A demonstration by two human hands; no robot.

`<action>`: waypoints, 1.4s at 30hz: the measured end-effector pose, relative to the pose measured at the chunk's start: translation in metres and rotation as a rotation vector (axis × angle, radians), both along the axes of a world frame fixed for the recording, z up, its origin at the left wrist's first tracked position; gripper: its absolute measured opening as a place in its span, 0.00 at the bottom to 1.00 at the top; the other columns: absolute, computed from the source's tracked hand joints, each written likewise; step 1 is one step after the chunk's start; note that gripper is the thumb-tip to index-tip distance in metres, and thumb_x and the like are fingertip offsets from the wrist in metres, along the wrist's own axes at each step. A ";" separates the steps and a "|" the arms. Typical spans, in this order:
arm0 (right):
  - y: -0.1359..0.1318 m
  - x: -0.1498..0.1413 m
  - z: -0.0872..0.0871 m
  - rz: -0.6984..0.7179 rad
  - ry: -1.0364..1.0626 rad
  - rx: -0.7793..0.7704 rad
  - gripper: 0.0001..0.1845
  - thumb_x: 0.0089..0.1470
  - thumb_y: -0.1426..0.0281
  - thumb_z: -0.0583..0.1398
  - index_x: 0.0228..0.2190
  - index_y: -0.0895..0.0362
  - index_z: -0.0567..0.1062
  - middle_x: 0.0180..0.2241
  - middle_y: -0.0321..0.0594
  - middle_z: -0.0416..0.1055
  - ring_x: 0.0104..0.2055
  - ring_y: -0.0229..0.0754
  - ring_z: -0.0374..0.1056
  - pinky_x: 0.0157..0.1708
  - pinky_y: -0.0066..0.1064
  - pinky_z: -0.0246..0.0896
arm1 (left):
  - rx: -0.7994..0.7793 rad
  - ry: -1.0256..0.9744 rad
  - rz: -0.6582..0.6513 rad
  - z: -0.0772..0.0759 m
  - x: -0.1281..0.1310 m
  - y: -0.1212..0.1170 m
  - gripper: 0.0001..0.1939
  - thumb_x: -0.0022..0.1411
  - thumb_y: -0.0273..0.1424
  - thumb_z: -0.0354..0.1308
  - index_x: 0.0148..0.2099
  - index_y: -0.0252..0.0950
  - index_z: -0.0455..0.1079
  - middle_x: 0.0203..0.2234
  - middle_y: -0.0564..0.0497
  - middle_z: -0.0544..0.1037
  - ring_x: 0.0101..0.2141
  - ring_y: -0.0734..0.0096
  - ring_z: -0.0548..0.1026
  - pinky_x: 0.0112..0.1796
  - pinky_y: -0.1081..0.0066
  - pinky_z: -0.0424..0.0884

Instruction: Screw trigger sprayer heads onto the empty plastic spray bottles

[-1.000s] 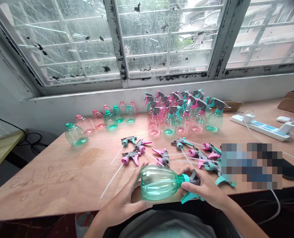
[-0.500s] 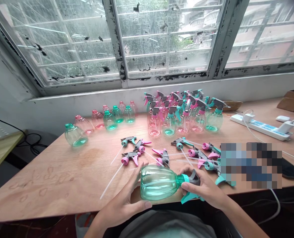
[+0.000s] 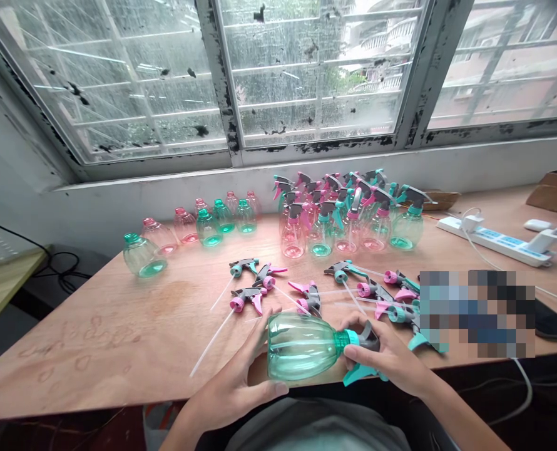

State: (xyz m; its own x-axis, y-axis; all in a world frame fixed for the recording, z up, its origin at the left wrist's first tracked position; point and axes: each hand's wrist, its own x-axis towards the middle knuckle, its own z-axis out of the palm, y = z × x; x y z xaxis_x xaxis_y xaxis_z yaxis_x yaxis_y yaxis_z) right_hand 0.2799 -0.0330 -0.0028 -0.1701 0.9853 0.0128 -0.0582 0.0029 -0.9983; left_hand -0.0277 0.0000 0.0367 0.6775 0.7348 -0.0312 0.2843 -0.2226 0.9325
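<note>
Still sideways, the green bottle.

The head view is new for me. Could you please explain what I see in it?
There is no machine here: these are a person's bare hands, filmed by a camera worn on the head, looking forward and down. On the wooden table lie loose spray heads. Behind them are bottles without heads on the left and bottles with heads fitted on the right. A white power strip is farther right. The right hand grips a green bottle, held sideways, near its turquoise collar. The left hand curves around its base; whether it touches is hard to tell.
</note>
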 end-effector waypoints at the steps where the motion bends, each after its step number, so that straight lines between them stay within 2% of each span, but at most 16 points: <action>1: 0.000 0.000 0.000 0.003 0.002 0.000 0.21 0.52 0.56 0.72 0.40 0.54 0.75 0.26 0.34 0.76 0.30 0.45 0.76 0.32 0.34 0.72 | 0.000 -0.003 -0.002 0.000 0.000 0.000 0.49 0.67 0.33 0.65 0.77 0.47 0.36 0.75 0.46 0.44 0.72 0.46 0.50 0.68 0.51 0.56; 5: 0.000 0.000 0.000 0.013 0.022 -0.001 0.21 0.52 0.56 0.71 0.40 0.54 0.74 0.26 0.33 0.76 0.30 0.45 0.76 0.32 0.34 0.73 | 0.027 -0.044 -0.004 -0.006 0.000 0.000 0.51 0.68 0.31 0.64 0.76 0.52 0.29 0.76 0.50 0.38 0.73 0.47 0.41 0.68 0.54 0.58; 8: 0.001 0.001 -0.002 0.026 0.024 0.002 0.20 0.54 0.57 0.71 0.41 0.54 0.73 0.25 0.33 0.77 0.30 0.45 0.76 0.32 0.33 0.72 | 0.062 -0.024 -0.004 -0.008 -0.002 0.000 0.52 0.69 0.30 0.62 0.76 0.52 0.25 0.76 0.50 0.43 0.73 0.53 0.35 0.70 0.56 0.53; 11: 0.001 0.002 -0.003 0.056 0.023 0.003 0.19 0.55 0.58 0.70 0.41 0.54 0.73 0.26 0.34 0.77 0.30 0.44 0.76 0.32 0.33 0.72 | 0.055 0.026 -0.004 -0.007 -0.002 0.000 0.54 0.67 0.31 0.65 0.76 0.51 0.27 0.75 0.48 0.47 0.73 0.52 0.42 0.70 0.55 0.51; 15: 0.001 0.000 -0.001 0.036 0.031 0.002 0.19 0.55 0.58 0.71 0.41 0.55 0.73 0.25 0.33 0.77 0.29 0.44 0.75 0.33 0.32 0.71 | 0.040 0.029 -0.005 -0.003 -0.003 0.001 0.53 0.65 0.32 0.66 0.77 0.49 0.31 0.75 0.46 0.46 0.72 0.50 0.49 0.69 0.55 0.54; 18: 0.001 0.000 0.000 0.024 0.044 0.004 0.19 0.54 0.58 0.71 0.40 0.54 0.74 0.25 0.33 0.76 0.29 0.44 0.76 0.33 0.33 0.72 | 0.059 0.039 0.004 -0.004 -0.003 0.000 0.53 0.65 0.30 0.65 0.77 0.49 0.32 0.76 0.47 0.43 0.73 0.50 0.47 0.70 0.54 0.51; 20: 0.001 0.000 0.000 0.022 0.052 0.006 0.19 0.54 0.58 0.71 0.41 0.54 0.73 0.26 0.33 0.76 0.30 0.44 0.76 0.33 0.33 0.72 | 0.069 0.029 -0.004 -0.006 -0.003 0.000 0.52 0.67 0.29 0.64 0.76 0.51 0.29 0.76 0.48 0.43 0.73 0.51 0.42 0.70 0.55 0.49; 23: 0.001 0.000 -0.002 0.036 0.048 0.009 0.19 0.55 0.59 0.71 0.41 0.54 0.73 0.27 0.33 0.76 0.30 0.43 0.76 0.34 0.33 0.73 | 0.056 -0.013 -0.025 -0.009 -0.003 0.000 0.51 0.70 0.28 0.60 0.76 0.51 0.23 0.75 0.47 0.47 0.73 0.54 0.36 0.70 0.56 0.52; 27: 0.002 0.000 -0.003 0.033 0.059 0.014 0.19 0.55 0.60 0.71 0.42 0.55 0.72 0.26 0.32 0.76 0.30 0.42 0.76 0.33 0.31 0.73 | 0.054 -0.018 -0.034 -0.008 -0.002 0.001 0.50 0.71 0.26 0.58 0.76 0.48 0.23 0.74 0.43 0.51 0.73 0.51 0.41 0.67 0.57 0.61; 29: 0.002 0.000 -0.003 0.033 0.069 0.013 0.19 0.55 0.60 0.71 0.42 0.55 0.72 0.26 0.32 0.76 0.30 0.41 0.75 0.33 0.30 0.73 | 0.071 0.003 -0.020 -0.008 -0.002 0.001 0.49 0.70 0.25 0.58 0.77 0.47 0.26 0.74 0.42 0.50 0.73 0.49 0.43 0.67 0.55 0.60; 33: 0.002 0.001 -0.004 0.045 0.060 0.015 0.18 0.55 0.60 0.71 0.42 0.54 0.73 0.27 0.31 0.75 0.30 0.40 0.76 0.33 0.29 0.72 | 0.051 -0.020 -0.015 -0.013 -0.003 0.002 0.47 0.70 0.26 0.58 0.77 0.46 0.29 0.76 0.45 0.41 0.73 0.49 0.35 0.68 0.55 0.58; 35: 0.002 0.002 -0.006 0.041 0.044 0.014 0.19 0.56 0.60 0.71 0.42 0.54 0.72 0.27 0.31 0.76 0.30 0.40 0.76 0.33 0.29 0.71 | 0.030 -0.065 -0.033 -0.017 -0.004 0.003 0.46 0.72 0.27 0.56 0.77 0.47 0.28 0.76 0.46 0.38 0.73 0.50 0.38 0.69 0.55 0.55; 38: 0.003 0.004 -0.008 0.038 0.020 0.005 0.19 0.56 0.59 0.70 0.43 0.55 0.72 0.26 0.32 0.76 0.30 0.41 0.76 0.32 0.29 0.71 | 0.029 -0.076 -0.029 -0.018 -0.005 0.003 0.45 0.72 0.29 0.57 0.77 0.49 0.29 0.76 0.47 0.40 0.73 0.51 0.42 0.69 0.56 0.54; 42: 0.003 0.005 -0.010 0.028 -0.025 0.006 0.19 0.56 0.59 0.70 0.43 0.55 0.72 0.26 0.34 0.77 0.30 0.42 0.76 0.33 0.31 0.71 | -0.006 -0.068 -0.025 -0.014 -0.005 0.003 0.53 0.66 0.33 0.67 0.77 0.50 0.31 0.75 0.46 0.47 0.73 0.50 0.45 0.69 0.55 0.55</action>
